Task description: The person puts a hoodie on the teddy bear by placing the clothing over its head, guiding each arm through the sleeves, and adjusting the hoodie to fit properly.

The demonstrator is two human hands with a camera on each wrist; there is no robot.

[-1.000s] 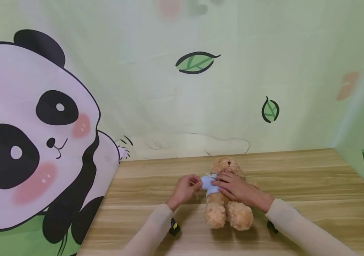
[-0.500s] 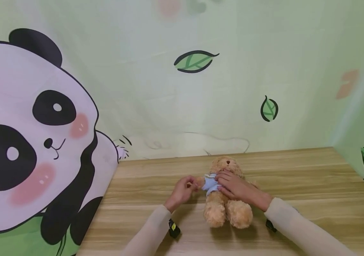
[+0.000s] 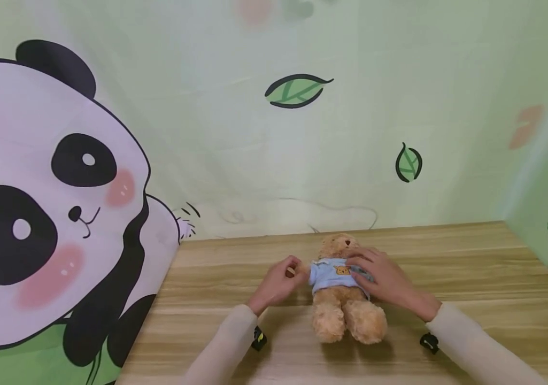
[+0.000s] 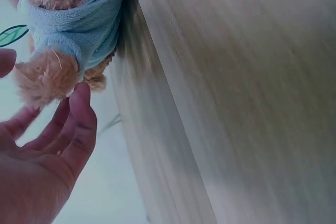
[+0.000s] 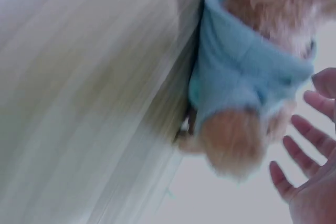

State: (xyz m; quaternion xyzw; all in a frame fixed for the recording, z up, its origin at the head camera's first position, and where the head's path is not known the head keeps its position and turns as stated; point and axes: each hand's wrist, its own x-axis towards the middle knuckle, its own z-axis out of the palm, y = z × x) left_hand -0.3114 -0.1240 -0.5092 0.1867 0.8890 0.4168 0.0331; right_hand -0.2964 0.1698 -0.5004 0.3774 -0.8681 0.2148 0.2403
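A tan teddy bear [image 3: 329,321] lies on its back on the wooden table, head toward the wall, legs toward me. It wears a light blue shirt [image 3: 326,275] with a small animal face on the chest. My left hand [image 3: 276,286] is at the bear's arm on the left, which sticks out of its sleeve. In the left wrist view, relaxed fingers reach the furry paw [image 4: 44,77], and the thumb stands off to one side. My right hand [image 3: 391,280] hovers at the shirt's right side; its fingers [image 5: 310,132] are spread apart in the right wrist view.
The wood-grain table [image 3: 225,256] meets a pale green wall cloth [image 3: 350,133] printed with leaves and a large panda [image 3: 100,214]. Small black devices sit under both wrists, one of them a black box [image 3: 429,342] by the right sleeve.
My right hand has lifted off the bear's chest and moved right, uncovering the animal face. Earlier the left hand drew at the blue sleeve; the paw then came out. The bear shifted slightly right.
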